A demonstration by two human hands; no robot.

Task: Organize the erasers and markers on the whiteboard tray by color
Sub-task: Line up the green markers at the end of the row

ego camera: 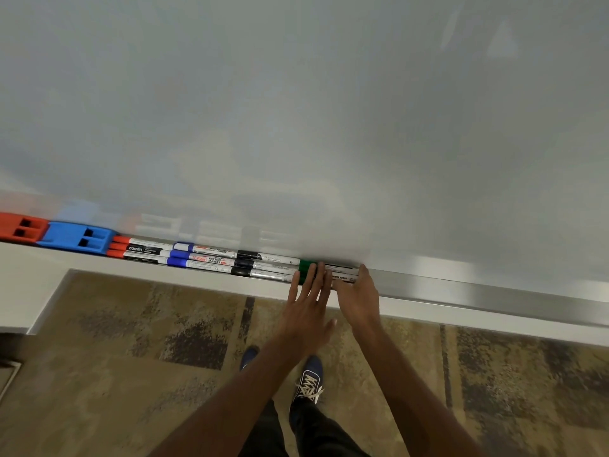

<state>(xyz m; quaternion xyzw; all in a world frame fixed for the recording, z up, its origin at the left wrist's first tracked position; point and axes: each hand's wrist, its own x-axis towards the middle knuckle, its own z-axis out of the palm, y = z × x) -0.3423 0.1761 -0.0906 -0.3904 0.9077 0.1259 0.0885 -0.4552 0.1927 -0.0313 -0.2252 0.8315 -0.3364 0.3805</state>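
Tray [461,286] holds color-grouped markers; both hands' spread fingers [311,275] rest on green markers [306,268].

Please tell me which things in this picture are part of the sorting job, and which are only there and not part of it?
Part of the job:
red eraser
blue eraser
red markers
blue markers
black markers
green markers, under the left hand and right hand
tray

Only there:
whiteboard
carpet
shoes
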